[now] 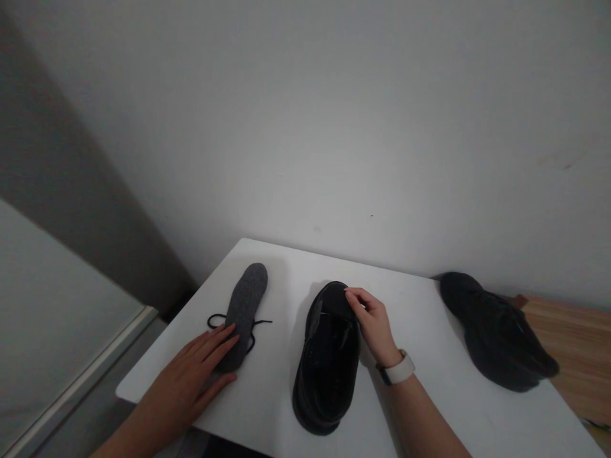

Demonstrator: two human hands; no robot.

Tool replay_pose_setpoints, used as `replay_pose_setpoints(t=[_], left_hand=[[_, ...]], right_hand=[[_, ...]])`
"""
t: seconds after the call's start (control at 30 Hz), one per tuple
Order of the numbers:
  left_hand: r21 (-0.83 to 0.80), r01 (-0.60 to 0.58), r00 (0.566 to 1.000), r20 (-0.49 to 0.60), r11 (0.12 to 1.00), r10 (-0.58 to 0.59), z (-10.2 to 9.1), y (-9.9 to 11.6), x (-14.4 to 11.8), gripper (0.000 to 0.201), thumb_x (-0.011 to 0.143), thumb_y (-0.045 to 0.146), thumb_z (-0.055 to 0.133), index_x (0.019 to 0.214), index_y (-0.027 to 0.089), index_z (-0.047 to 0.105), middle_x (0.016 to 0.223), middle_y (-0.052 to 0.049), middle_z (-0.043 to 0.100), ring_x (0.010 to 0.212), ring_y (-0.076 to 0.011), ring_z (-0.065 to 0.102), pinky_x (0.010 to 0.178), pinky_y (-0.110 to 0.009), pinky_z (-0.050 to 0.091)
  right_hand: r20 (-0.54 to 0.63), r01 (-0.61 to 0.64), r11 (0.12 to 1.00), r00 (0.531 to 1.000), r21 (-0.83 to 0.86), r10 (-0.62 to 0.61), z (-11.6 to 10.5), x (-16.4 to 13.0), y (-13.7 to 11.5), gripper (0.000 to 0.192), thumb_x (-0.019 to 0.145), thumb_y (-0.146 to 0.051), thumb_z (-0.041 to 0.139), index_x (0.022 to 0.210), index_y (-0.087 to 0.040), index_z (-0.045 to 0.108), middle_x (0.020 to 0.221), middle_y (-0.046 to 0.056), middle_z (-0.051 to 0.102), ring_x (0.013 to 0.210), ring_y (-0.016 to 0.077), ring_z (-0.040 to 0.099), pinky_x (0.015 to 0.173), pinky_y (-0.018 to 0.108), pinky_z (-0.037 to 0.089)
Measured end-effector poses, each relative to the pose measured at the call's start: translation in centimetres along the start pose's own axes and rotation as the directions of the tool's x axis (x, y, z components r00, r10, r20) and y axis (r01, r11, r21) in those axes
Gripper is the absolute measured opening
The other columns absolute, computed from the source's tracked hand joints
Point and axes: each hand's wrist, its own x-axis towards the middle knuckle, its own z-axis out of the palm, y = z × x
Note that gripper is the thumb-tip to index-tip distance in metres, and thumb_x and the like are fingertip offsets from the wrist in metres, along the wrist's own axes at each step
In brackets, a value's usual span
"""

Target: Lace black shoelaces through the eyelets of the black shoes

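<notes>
A grey felt-like insole point(247, 294) lies on the left part of the white table point(281, 388), with a black shoelace point(217, 320) showing from under both its sides. My left hand point(205, 362) rests on the insole's near end, fingers stretched out flat. In the middle stands a glossy black shoe point(329, 356), its toe pointing away from me and its opening facing up. No lace shows on it. My right hand point(372, 318) has thumb and fingertips pinched together at the right edge of the shoe's toe area.
A second black shoe point(496, 331) lies at the table's right edge, beside a wood-grain surface point(573, 356). The grey wall point(334, 140) stands right behind the table. To the left is a white panel point(57, 318) with a ledge.
</notes>
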Motion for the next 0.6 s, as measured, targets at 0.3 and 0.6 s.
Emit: replay_pose_setpoints(t=[0.3,0.6], left_hand=[[0.052,-0.001,0.999,-0.033,0.999,0.002,-1.7,-1.9,-2.4,0.035,0.084,0.041,0.068,0.116,0.027,0.065,0.121,-0.005,0.073,0.110,-0.0294,0.069,0.097,-0.041,0.056],[-0.025,0.030,1.000,0.008,0.999,-0.030,-1.9,-4.8,-5.7,0.040,0.079,0.044,0.072,0.117,0.033,0.067,0.127,-0.003,0.071,0.116,-0.0311,0.066,0.098,-0.040,0.054]], right_hand=[[0.008,-0.007,1.000,1.000,0.013,0.007,0.0,0.0,0.0,0.039,0.080,-0.057,0.070,0.087,-0.019,0.077,0.088,0.008,0.077,0.087,0.0268,0.067,0.079,0.038,0.052],[-0.001,-0.013,1.000,1.000,0.014,0.013,0.0,0.0,0.3,0.041,0.081,-0.057,0.069,0.088,-0.018,0.077,0.090,0.009,0.077,0.087,0.0271,0.067,0.079,0.038,0.051]])
